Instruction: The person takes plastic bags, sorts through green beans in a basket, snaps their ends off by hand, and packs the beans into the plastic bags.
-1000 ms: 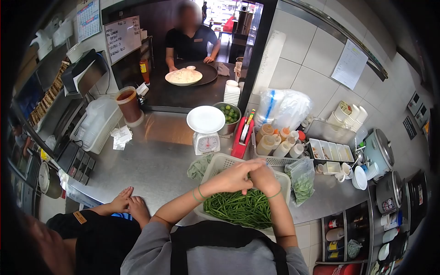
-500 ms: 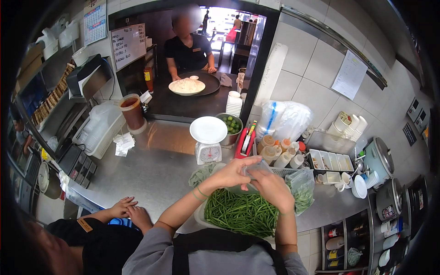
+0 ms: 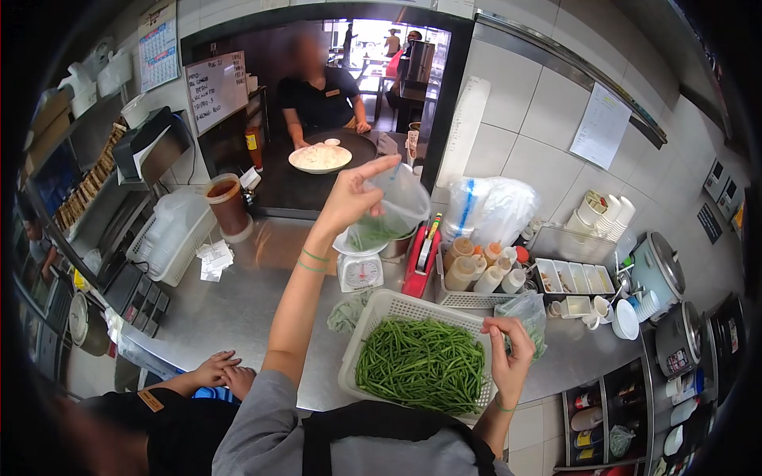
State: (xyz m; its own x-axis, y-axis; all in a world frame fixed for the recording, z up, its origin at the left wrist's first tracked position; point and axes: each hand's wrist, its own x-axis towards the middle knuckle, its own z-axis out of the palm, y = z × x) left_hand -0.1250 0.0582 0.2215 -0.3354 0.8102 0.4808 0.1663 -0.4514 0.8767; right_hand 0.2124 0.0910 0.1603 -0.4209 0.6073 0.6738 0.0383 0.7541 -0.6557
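Observation:
My left hand point(image 3: 355, 194) grips the top of a clear plastic bag point(image 3: 409, 197), its index finger stretched out. Some green beans point(image 3: 375, 232) lie in the bottom of the bag, which is at the pan of a white dial scale point(image 3: 361, 272); I cannot tell whether it rests there. The bag partly hides the pan. My right hand point(image 3: 512, 353) is raised by the right side of a white plastic basket point(image 3: 355, 337), fingers curled in and thumb close to them. Whether anything small is between them does not show. Cut green beans point(image 3: 421, 361) fill the basket.
A filled bag of greens point(image 3: 533, 313), a caddy of squeeze bottles point(image 3: 462, 274) and a red tape dispenser point(image 3: 421, 262) stand behind the basket. A crumpled cloth point(image 3: 347, 313) lies left of it. A co-worker's clasped hands point(image 3: 226, 373) are at the counter's left; another person stands beyond the window.
Both hands were together at the bag above the beans. My left hand has carried the bag up and left to the scale; my right hand has left it and moved down to the right.

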